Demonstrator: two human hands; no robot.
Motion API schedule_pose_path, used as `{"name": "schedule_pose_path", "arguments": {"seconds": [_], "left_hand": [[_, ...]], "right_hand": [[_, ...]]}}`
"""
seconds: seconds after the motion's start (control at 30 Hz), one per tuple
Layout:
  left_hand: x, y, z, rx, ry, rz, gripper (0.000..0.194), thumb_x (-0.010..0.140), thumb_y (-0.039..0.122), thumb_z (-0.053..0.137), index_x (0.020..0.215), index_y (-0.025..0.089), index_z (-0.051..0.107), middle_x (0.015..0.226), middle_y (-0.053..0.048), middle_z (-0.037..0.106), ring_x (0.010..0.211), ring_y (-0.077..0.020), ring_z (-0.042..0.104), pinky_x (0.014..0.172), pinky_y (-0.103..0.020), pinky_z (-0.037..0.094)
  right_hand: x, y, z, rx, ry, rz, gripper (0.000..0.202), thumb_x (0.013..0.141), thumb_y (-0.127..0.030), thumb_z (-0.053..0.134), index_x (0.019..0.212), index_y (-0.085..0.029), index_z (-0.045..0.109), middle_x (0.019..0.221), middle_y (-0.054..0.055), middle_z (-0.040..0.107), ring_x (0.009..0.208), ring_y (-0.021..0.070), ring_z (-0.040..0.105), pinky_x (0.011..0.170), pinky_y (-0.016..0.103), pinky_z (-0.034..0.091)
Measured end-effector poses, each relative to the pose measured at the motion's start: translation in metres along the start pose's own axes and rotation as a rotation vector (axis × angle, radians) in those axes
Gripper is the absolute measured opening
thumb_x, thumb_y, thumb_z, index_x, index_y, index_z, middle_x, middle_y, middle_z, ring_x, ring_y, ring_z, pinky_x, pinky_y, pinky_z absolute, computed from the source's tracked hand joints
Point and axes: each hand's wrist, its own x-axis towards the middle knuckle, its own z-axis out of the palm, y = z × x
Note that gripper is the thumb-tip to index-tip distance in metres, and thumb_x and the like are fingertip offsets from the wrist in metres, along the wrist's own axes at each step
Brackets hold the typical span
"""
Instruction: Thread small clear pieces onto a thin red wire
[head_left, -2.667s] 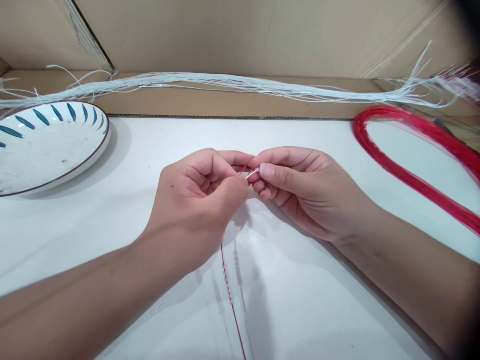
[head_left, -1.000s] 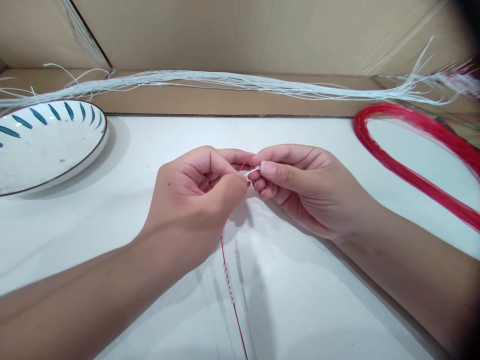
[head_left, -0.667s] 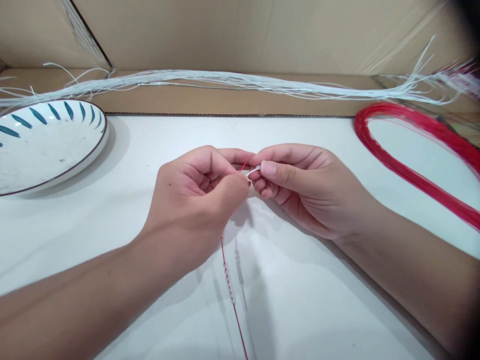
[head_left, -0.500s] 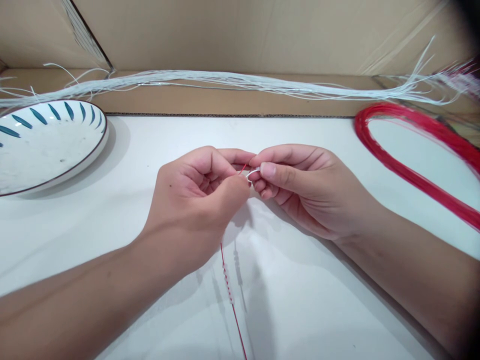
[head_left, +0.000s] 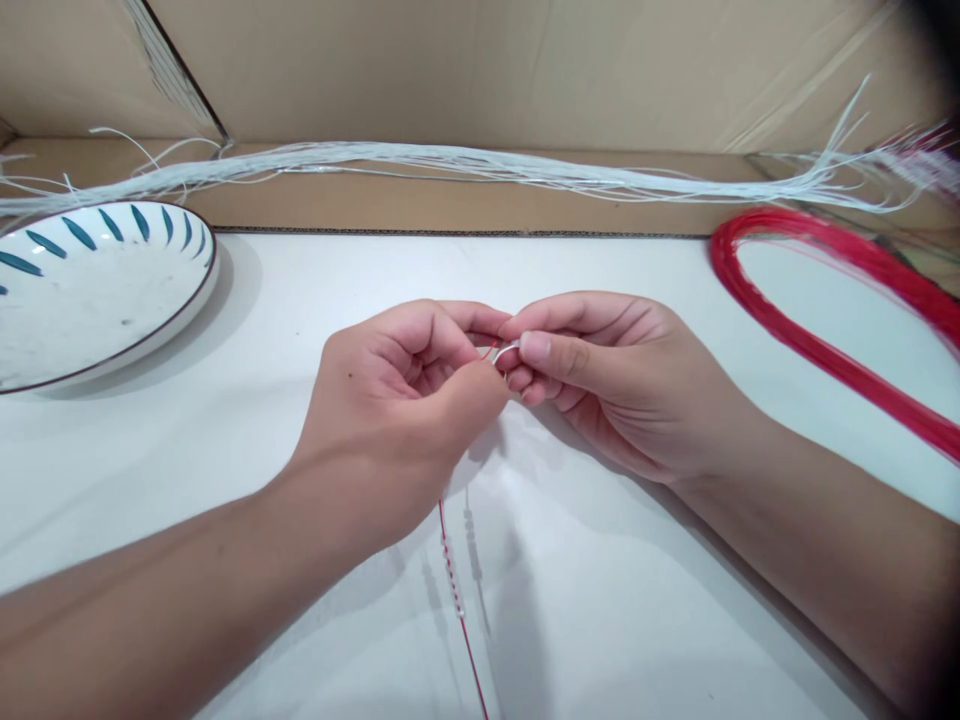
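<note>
My left hand (head_left: 412, 400) is closed in a pinch on a thin red cord (head_left: 472, 655), whose short end pokes up between thumb and index finger. Below that hand the cord runs down toward me, with several small clear beads (head_left: 452, 575) threaded on it. Opposite, my right hand (head_left: 600, 370) pinches a thin white strand (head_left: 506, 349) between thumb and index finger. The strand curves over to the left thumb tip, where it meets the red end. Fingers hide exactly how the two are joined. Both hands' fingertips touch or nearly touch.
A white plate with dark green leaf marks (head_left: 112, 280) stands at the left. A bundle of white strands (head_left: 450, 158) lies along the cardboard ledge (head_left: 450, 210) at the back. On the right lies a coil of red cord (head_left: 825, 350). The white tabletop (head_left: 300, 620) carries shadows.
The left hand has shifted slightly right and down, toward the right fingertips. Less of the red end shows between the fingers. The hanging beaded cord has swung slightly left.
</note>
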Motion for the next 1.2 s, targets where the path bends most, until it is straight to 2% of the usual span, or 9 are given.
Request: {"name": "schedule_pose_path", "arguments": {"seconds": [0.43, 0.73, 0.93, 1.1, 1.2], "left_hand": [[0.0016, 0.0018, 0.0003, -0.017, -0.021, -0.025, 0.023, 0.073, 0.007, 0.070, 0.054, 0.018, 0.062, 0.097, -0.001, 0.077, 0.075, -0.0141, 0.073, 0.054, -0.018, 0.055], [0.0012, 0.0003, 0.0006, -0.015, -0.022, -0.019, 0.024, 0.074, 0.006, 0.070, 0.054, 0.018, 0.062, 0.098, -0.002, 0.077, 0.077, -0.0152, 0.074, 0.058, -0.021, 0.057], [0.0016, 0.0001, 0.0015, -0.088, 0.020, -0.018, 0.023, 0.074, 0.007, 0.069, 0.055, 0.019, 0.065, 0.092, -0.001, 0.077, 0.080, -0.0154, 0.074, 0.067, -0.023, 0.061], [0.0013, -0.0009, -0.0008, -0.115, -0.003, 0.000, 0.025, 0.076, 0.005, 0.068, 0.056, 0.021, 0.068, 0.097, 0.000, 0.078, 0.085, -0.0156, 0.074, 0.071, -0.023, 0.061], [0.0006, -0.0010, -0.0025, -0.140, -0.021, 0.001, 0.025, 0.076, 0.005, 0.069, 0.057, 0.021, 0.068, 0.099, -0.001, 0.078, 0.083, -0.0162, 0.073, 0.071, -0.026, 0.061]], "right_hand": [[0.0003, -0.0005, 0.0021, -0.007, 0.019, 0.014, 0.011, 0.074, -0.024, 0.091, 0.077, -0.023, 0.081, 0.072, 0.000, 0.075, 0.065, 0.0098, 0.068, 0.065, 0.023, 0.061], [-0.0007, 0.0003, 0.0020, -0.042, 0.029, -0.004, 0.014, 0.073, -0.029, 0.093, 0.077, -0.025, 0.080, 0.073, 0.000, 0.075, 0.067, 0.0121, 0.070, 0.067, 0.027, 0.063], [0.0008, 0.0001, -0.0013, 0.011, 0.003, 0.006, 0.018, 0.073, -0.029, 0.092, 0.079, -0.022, 0.077, 0.076, 0.000, 0.077, 0.072, 0.0124, 0.074, 0.068, 0.024, 0.064], [0.0016, 0.0002, -0.0039, 0.087, -0.050, 0.006, 0.016, 0.078, -0.026, 0.089, 0.079, -0.020, 0.074, 0.076, -0.002, 0.077, 0.069, 0.0076, 0.073, 0.063, 0.014, 0.060], [0.0013, -0.0003, -0.0042, 0.092, -0.070, 0.013, 0.016, 0.078, -0.026, 0.089, 0.079, -0.021, 0.074, 0.077, -0.003, 0.077, 0.069, 0.0074, 0.073, 0.063, 0.014, 0.060]]}}
